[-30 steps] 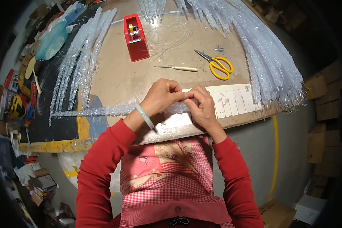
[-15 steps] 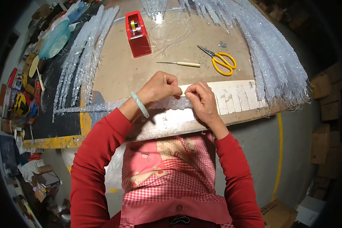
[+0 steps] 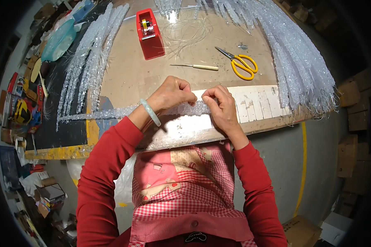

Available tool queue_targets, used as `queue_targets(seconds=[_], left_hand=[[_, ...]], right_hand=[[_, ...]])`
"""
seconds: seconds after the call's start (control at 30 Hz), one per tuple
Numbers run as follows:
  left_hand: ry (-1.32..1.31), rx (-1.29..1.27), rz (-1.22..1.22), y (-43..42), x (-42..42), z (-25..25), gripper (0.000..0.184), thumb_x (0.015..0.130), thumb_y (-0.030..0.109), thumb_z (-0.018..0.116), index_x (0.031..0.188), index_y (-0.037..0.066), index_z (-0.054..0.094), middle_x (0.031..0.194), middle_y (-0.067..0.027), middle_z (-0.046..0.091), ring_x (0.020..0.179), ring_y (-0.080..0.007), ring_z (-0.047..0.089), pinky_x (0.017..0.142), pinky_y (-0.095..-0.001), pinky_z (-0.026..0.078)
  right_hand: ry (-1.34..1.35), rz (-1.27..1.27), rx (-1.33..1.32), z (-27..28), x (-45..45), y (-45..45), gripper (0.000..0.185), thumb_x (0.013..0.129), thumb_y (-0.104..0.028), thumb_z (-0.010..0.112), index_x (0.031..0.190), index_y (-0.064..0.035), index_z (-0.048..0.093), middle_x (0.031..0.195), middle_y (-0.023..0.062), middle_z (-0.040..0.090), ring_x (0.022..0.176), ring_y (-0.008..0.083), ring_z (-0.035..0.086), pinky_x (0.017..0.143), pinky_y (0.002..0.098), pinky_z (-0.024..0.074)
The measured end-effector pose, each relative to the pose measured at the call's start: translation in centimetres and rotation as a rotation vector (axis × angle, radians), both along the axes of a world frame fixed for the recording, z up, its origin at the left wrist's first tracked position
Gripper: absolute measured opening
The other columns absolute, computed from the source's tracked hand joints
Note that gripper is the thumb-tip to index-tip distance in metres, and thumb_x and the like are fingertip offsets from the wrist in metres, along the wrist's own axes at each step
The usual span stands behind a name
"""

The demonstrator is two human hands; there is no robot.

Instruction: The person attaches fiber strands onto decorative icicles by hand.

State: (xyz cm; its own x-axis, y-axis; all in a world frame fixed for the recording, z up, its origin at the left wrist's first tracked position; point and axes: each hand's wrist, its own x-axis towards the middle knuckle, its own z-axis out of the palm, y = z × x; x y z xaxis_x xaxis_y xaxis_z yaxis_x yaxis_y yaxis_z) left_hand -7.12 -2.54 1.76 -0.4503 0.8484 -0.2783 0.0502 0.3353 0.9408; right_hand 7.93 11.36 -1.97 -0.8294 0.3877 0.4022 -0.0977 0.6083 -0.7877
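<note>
A long glittery clear strand lies along the front of the table, its thicker right part passing under both hands. My left hand, with a pale bangle at the wrist, is closed in a pinch just above the strand; what its fingertips hold is too small to make out. Close to its right, my right hand is also pinched at the strand's right part, and its fingertips hide whatever is between them. A small gap separates the hands. Beneath them lies a white board with marked lines.
Beyond the hands lie an awl, yellow-handled scissors, a red tape dispenser and loose clear threads. Bundles of glittery strands lie at the left and right. The table's front edge runs before the apron.
My hands have moved apart from touching fingertips, leaving a small gap. The view has shifted slightly, so the table items appear a little higher and further right.
</note>
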Motion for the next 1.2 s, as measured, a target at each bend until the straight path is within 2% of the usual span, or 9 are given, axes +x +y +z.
queue_targets(seconds=[0.07, 0.23, 0.43, 0.6, 0.8, 0.93, 1.1, 1.13, 1.2], left_hand=[[-0.026, -0.013, 0.025, 0.1, 0.1, 0.2, 0.016, 0.077, 0.003, 0.070, 0.063, 0.000, 0.062, 0.067, -0.0102, 0.068, 0.064, -0.0129, 0.065, 0.062, -0.0240, 0.051], [-0.033, -0.053, 0.055, 0.1, -0.2, -0.1, 0.011, 0.074, 0.000, 0.070, 0.065, -0.002, 0.064, 0.066, -0.0108, 0.068, 0.063, -0.0134, 0.065, 0.061, -0.0243, 0.051], [-0.080, -0.020, 0.064, -0.1, -0.5, -0.2, 0.007, 0.075, -0.001, 0.069, 0.070, -0.002, 0.065, 0.069, -0.0115, 0.068, 0.065, -0.0135, 0.065, 0.061, -0.0239, 0.050], [-0.271, 0.092, 0.082, -1.2, -0.5, 0.0, 0.013, 0.084, 0.006, 0.074, 0.089, -0.004, 0.068, 0.086, -0.0091, 0.071, 0.077, -0.0122, 0.066, 0.072, -0.0240, 0.052], [-0.109, 0.161, 0.056, -2.2, 0.3, -0.6, 0.016, 0.088, 0.008, 0.072, 0.099, -0.003, 0.068, 0.091, -0.0073, 0.072, 0.087, -0.0118, 0.068, 0.081, -0.0247, 0.053], [-0.138, 0.224, 0.067, -1.6, 0.6, -0.3, 0.018, 0.088, 0.009, 0.072, 0.102, -0.002, 0.069, 0.089, -0.0062, 0.072, 0.085, -0.0106, 0.068, 0.075, -0.0227, 0.052], [-0.171, 0.172, 0.045, -0.7, 0.8, 0.5, 0.016, 0.087, 0.011, 0.074, 0.099, 0.001, 0.073, 0.084, -0.0033, 0.072, 0.075, -0.0071, 0.064, 0.061, -0.0191, 0.044], [-0.172, 0.170, 0.043, -0.5, 0.9, 0.7, 0.016, 0.087, 0.011, 0.074, 0.099, 0.001, 0.073, 0.084, -0.0033, 0.072, 0.075, -0.0071, 0.064, 0.061, -0.0191, 0.044], [-0.060, 0.116, 0.034, -0.2, 1.3, 1.4, 0.010, 0.085, 0.003, 0.072, 0.093, -0.004, 0.072, 0.083, -0.0071, 0.072, 0.077, -0.0117, 0.067, 0.070, -0.0235, 0.053]], right_hand=[[-0.008, 0.011, -0.021, 0.0, -0.1, 0.1, 0.005, 0.085, -0.007, 0.064, 0.086, -0.0016, 0.063, 0.081, 0.0066, 0.059, 0.078, 0.0206, 0.054, 0.075, 0.0322, 0.0426], [0.037, 0.053, 0.198, 0.4, -0.1, -0.3, 0.009, 0.082, -0.007, 0.069, 0.090, -0.0045, 0.066, 0.088, 0.0050, 0.063, 0.090, 0.0234, 0.056, 0.083, 0.0341, 0.0407], [0.023, 0.092, 0.174, 0.9, -0.8, -0.3, 0.009, 0.082, -0.008, 0.070, 0.089, -0.0043, 0.067, 0.085, 0.0054, 0.064, 0.087, 0.0233, 0.057, 0.084, 0.0345, 0.0408], [0.020, 0.086, 0.053, 0.9, -1.0, -0.2, 0.007, 0.083, -0.009, 0.068, 0.086, -0.0029, 0.065, 0.082, 0.0064, 0.064, 0.082, 0.0231, 0.058, 0.082, 0.0344, 0.0427], [0.010, 0.050, 0.005, 0.6, -0.6, 0.2, 0.008, 0.085, -0.009, 0.067, 0.086, -0.0014, 0.063, 0.081, 0.0070, 0.062, 0.080, 0.0213, 0.058, 0.079, 0.0339, 0.0440], [-0.014, 0.080, -0.041, 1.1, -0.2, 0.4, 0.008, 0.085, -0.008, 0.066, 0.086, -0.0015, 0.062, 0.081, 0.0064, 0.061, 0.081, 0.0207, 0.058, 0.079, 0.0333, 0.0437], [0.011, 0.078, 0.006, 0.9, 0.3, 0.8, 0.007, 0.086, -0.009, 0.066, 0.086, -0.0029, 0.062, 0.081, 0.0054, 0.060, 0.083, 0.0207, 0.057, 0.083, 0.0331, 0.0412], [0.011, 0.077, 0.020, 0.8, 0.5, 0.9, 0.007, 0.086, -0.009, 0.066, 0.086, -0.0033, 0.062, 0.081, 0.0050, 0.060, 0.083, 0.0207, 0.057, 0.084, 0.0332, 0.0403], [0.017, 0.067, 0.028, 0.6, 0.7, 1.0, 0.007, 0.086, -0.009, 0.066, 0.086, -0.0035, 0.062, 0.082, 0.0050, 0.061, 0.083, 0.0210, 0.057, 0.085, 0.0336, 0.0399]])
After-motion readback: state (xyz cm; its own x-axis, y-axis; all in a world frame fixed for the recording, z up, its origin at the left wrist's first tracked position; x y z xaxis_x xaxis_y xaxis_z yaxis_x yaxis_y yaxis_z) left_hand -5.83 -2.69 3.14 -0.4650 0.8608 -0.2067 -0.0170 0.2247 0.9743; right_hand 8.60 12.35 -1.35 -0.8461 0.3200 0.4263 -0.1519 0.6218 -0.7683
